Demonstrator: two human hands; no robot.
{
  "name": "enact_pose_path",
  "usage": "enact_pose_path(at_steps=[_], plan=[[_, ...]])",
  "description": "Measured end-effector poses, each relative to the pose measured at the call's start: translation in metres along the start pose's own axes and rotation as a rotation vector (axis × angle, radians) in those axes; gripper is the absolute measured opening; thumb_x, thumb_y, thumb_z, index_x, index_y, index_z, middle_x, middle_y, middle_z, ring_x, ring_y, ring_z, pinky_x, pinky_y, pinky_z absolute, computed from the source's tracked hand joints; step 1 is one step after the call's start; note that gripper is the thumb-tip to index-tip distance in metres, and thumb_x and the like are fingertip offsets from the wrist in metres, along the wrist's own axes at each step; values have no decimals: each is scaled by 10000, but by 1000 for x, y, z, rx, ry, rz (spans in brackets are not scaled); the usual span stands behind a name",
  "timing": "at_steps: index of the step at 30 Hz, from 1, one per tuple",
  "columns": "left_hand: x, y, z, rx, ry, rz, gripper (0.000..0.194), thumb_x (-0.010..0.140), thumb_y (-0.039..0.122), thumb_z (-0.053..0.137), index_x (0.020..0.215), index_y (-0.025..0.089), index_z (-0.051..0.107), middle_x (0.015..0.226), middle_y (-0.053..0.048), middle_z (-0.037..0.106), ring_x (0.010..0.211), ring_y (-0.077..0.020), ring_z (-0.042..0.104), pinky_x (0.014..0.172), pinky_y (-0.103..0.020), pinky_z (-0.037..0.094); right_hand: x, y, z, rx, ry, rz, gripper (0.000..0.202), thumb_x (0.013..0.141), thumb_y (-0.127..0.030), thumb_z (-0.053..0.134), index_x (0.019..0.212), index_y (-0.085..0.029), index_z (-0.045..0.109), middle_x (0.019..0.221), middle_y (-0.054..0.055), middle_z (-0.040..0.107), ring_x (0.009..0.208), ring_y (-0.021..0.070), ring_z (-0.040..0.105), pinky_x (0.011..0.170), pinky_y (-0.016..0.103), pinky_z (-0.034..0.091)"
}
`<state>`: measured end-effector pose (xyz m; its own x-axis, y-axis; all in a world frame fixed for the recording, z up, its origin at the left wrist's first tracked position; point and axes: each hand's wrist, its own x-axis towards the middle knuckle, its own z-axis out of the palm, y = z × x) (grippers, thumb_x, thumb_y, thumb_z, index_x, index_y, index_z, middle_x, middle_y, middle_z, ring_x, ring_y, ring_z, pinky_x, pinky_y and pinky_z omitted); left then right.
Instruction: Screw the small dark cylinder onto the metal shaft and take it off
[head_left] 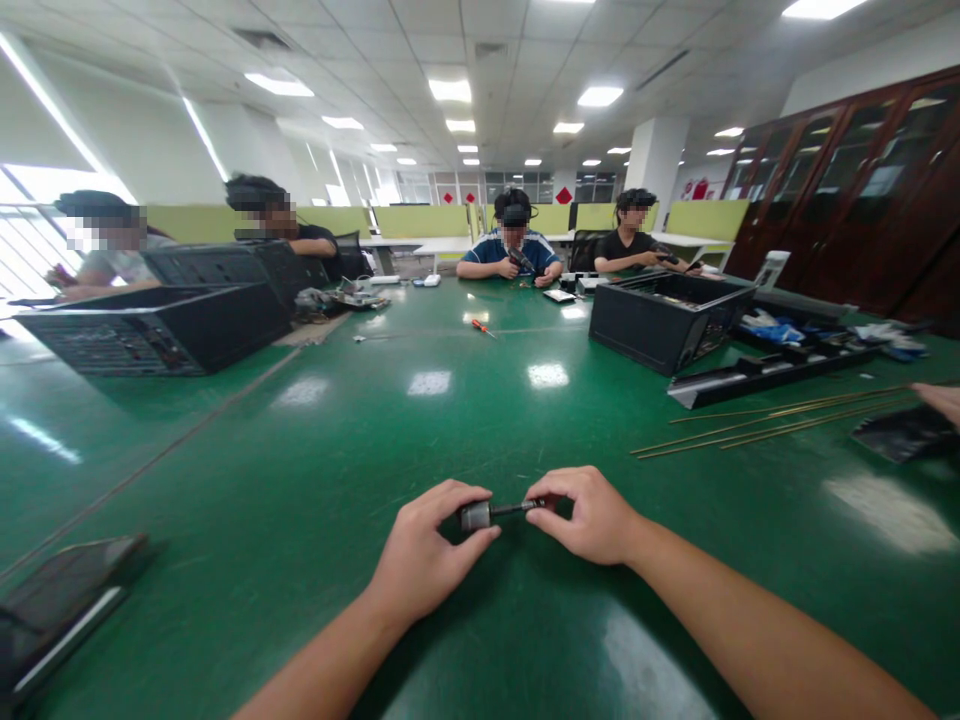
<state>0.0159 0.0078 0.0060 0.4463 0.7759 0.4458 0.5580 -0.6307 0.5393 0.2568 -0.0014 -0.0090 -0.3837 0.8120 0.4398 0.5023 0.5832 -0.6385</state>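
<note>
A small metal cylinder with a thin dark shaft [510,509] lies crosswise between my hands, just above or on the green table [360,440]. My left hand [431,550] grips the thick grey cylinder end [475,516] between thumb and fingers. The narrow right end of the shaft is pinched by the thumb and fingertips of my right hand [589,515]. What the part is, I cannot make out.
Black computer cases [630,325] stand at the right and left. Thin brass-coloured rods [750,428] lie at the right, near another person's hand [941,400]. An orange screwdriver [480,326] lies mid-table. A dark flat object [60,610] is at the left. Several people sit around.
</note>
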Motion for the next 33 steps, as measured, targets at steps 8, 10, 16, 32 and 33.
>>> enact_pose_path(at_steps=[8,10,16,32,33], plan=[[0,-1,-1,3,20,1,229,783,283,744,999,230,694,900,-17,708,809,-163,661,753,-280,518,0,2,-2,-6,10,-3,113,849,-252,669,908,-181,734,789,29,714,713,154,652,712,257,469],[0,-2,-1,7,21,1,224,783,287,743,995,230,696,896,-18,709,808,-165,662,753,-283,520,0,3,-2,-9,10,-3,111,848,-250,668,907,-182,733,792,29,714,716,155,651,711,256,470],[1,-1,-2,14,31,-9,233,774,279,749,997,233,698,897,-10,708,815,-162,666,761,-286,523,-1,3,-2,-16,19,3,102,841,-246,669,895,-183,730,789,32,715,708,159,648,709,262,473],[0,-4,-4,33,38,-24,224,793,315,725,999,231,693,899,-17,706,814,-171,663,762,-290,517,-1,4,-4,-47,3,0,128,845,-255,670,928,-181,733,799,37,718,713,164,653,714,271,482],[0,-5,-5,40,39,-34,227,798,328,720,1001,232,692,905,-18,708,824,-175,665,771,-294,517,-1,4,-5,-46,0,0,131,844,-257,671,930,-181,733,800,38,719,713,165,654,716,273,484]])
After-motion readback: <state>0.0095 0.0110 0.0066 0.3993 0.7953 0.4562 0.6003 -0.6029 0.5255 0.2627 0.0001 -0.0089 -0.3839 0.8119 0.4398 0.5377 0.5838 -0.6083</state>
